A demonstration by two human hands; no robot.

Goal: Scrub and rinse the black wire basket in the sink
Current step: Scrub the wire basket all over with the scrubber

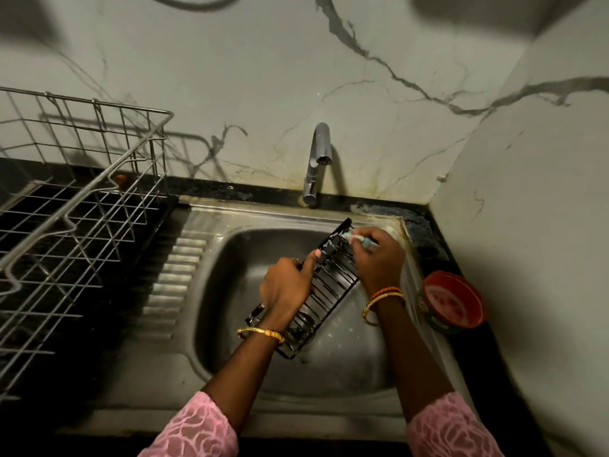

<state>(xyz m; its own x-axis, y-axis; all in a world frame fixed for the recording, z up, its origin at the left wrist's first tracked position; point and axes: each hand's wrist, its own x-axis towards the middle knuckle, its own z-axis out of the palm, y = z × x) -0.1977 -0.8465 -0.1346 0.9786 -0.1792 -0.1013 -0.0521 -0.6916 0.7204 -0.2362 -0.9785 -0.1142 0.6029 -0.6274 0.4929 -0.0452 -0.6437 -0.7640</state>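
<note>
The black wire basket hangs tilted over the steel sink, its long side running from lower left to upper right. My left hand grips its left rim, thumb lying along the edge. My right hand holds a small pale scrubbing tool, like a brush, pressed against the basket's far upper corner. The basket's lower end is near the drain. Part of the basket is hidden under both hands.
A chrome tap stands behind the bowl with no water running. A large metal dish rack sits on the dark counter at the left. A red round container rests on the counter edge at the right, close to my right wrist.
</note>
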